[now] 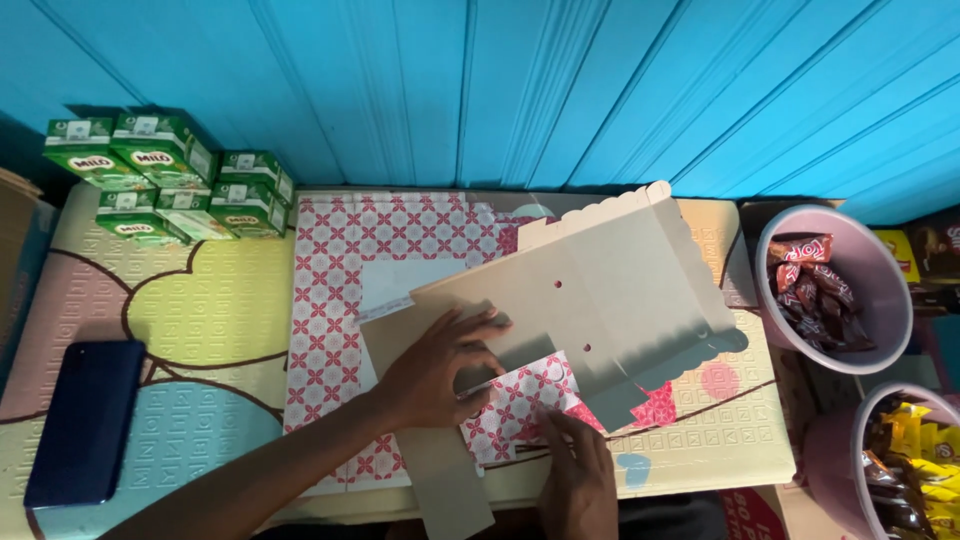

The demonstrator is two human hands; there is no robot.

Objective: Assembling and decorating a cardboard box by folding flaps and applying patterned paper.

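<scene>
A flat cardboard box blank, grey-brown inside with a red-and-white patterned outside and scalloped edges, lies partly folded on a patterned mat. My left hand presses flat on its middle panel, fingers spread. My right hand rests at the lower edge, fingertips on a patterned flap folded toward me. One side panel stands tilted up at the right. Under the blank lies another sheet of the same red-and-white pattern.
Several green drink cartons are stacked at the back left. A dark phone lies at the left. Two pink bowls hold wrapped snacks, one at the right and one at the lower right. A blue wall runs behind.
</scene>
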